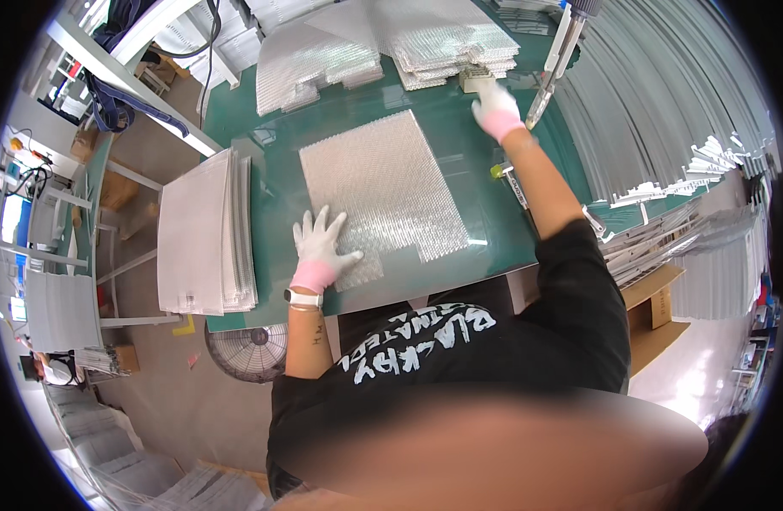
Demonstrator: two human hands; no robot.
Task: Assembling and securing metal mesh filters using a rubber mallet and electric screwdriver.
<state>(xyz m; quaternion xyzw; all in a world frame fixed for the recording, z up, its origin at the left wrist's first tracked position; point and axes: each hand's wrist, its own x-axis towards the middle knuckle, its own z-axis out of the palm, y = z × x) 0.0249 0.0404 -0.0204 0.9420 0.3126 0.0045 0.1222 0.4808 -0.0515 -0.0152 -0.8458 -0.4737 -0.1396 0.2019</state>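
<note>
A silvery sheet with a bubbled texture [383,179] lies flat on the green table, with a notch cut in its near edge. Spread out on its near left corner is my left hand [322,243], in a white glove with a pink cuff, fingers apart and pressing down. My right hand [497,111], gloved alike, reaches to the far right. Its fingertips meet a small beige block [475,80] at the front of a stack of similar silvery sheets [451,38]. Those fingers are blurred, so whether they grip the block is unclear.
Another silvery pile [315,60] sits at the far left of the table. White sheets [200,234] stand stacked along the left edge. A pen-like tool [515,186] lies near my right forearm. A metal arm [555,68] rises beside many grey sheets [664,94]. Below is a fan [247,351].
</note>
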